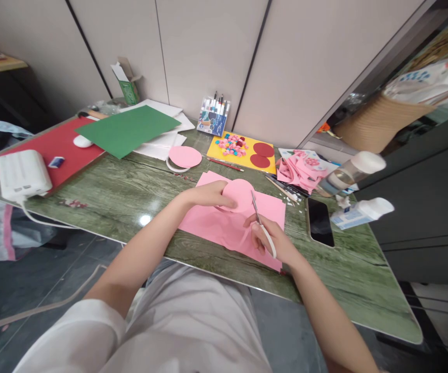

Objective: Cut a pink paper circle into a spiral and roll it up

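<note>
My left hand is closed on a round piece of pink paper, its thumb lying on top near the lower left edge. In my right hand is a pair of scissors with white handles, its blades pointing up along the right edge of the pink circle. Whether the blades touch the paper is hard to tell. Beneath both hands lie larger sheets of pink paper, wrinkled near the middle. Another pink circle rests on a roll of tape, further back on the left.
Behind are a yellow sheet with pom-poms and dark red circles. Pink scraps, a phone and bottles stand or lie right. Left are a green sheet, red sheet and white power bank.
</note>
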Tool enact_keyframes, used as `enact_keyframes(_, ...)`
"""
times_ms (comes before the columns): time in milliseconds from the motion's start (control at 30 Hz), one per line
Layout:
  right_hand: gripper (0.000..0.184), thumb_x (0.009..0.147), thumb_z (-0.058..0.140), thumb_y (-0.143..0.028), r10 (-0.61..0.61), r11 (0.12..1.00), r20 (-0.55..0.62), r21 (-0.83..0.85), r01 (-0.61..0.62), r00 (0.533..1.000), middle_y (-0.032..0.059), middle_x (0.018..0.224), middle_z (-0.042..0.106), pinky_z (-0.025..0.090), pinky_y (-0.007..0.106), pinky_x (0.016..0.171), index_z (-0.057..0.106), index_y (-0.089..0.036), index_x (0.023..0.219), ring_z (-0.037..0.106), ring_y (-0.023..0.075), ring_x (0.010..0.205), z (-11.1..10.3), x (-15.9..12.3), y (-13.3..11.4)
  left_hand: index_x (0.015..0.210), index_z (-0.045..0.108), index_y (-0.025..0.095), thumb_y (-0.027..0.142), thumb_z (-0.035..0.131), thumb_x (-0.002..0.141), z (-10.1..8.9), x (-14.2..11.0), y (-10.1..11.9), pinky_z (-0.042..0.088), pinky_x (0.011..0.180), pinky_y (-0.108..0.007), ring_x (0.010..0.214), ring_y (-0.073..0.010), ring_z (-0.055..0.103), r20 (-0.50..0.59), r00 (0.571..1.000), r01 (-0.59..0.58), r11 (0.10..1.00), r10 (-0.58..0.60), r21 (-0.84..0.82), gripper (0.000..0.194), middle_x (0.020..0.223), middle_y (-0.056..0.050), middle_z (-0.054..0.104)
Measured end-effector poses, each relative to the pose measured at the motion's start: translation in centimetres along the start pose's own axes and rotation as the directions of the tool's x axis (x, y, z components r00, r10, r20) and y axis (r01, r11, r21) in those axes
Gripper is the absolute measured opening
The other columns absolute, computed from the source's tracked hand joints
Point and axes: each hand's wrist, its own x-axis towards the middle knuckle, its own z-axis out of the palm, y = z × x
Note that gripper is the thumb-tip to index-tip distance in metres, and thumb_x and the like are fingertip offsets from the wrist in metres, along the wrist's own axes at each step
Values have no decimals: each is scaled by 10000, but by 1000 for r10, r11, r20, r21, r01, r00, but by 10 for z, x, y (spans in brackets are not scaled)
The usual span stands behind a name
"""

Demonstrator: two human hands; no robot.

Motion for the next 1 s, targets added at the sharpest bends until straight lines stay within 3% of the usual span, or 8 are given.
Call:
enact_keyframes(400,237,936,408,-410,8,1000,-12,4,-7,1000,-68,512,514,354,200,383,507,-198,974,459,91,360,0,1,1,622,519,135,285,554,704,-2,3,-6,335,508,-223,569,-94,422,37,997,-70,995,72,-65,174,615,20,444)
enact_keyframes(533,268,937,395,-436,13,1000,0,14,-13,1000,-64,522,516,348,202,379,505,-195,979,456,91,360,0,1,0,565,472,148,264,559,684,0,3,-5,332,511,-224,560,-93,422,16,999,-30,991,33,-133,189,587,25,436)
enact_keyframes(733,307,930,391,-475,1,1000,13,-20,-1,1000,-55,551,508,371,210,407,504,-192,972,472,95,397,-1,0,0,579,519,138,251,567,662,2,3,-10,322,505,-240,530,-98,411,119,992,46,988,-29,-150,148,549,26,451)
enact_keyframes(900,316,925,395,-483,11,999,20,-33,-10,1000,-51,552,505,382,215,413,501,-190,976,476,98,405,-1,0,-1,667,541,140,261,600,626,1,3,-12,354,520,-240,577,-112,470,65,988,145,979,-137,-140,141,633,18,512)
enact_keyframes(1000,310,928,392,-478,10,1000,19,-23,-9,1000,-52,553,506,378,213,411,500,-192,978,472,97,403,-1,0,-1,642,522,144,246,585,628,2,3,-9,344,511,-233,559,-102,454,69,990,131,980,-121,-152,120,607,29,488)
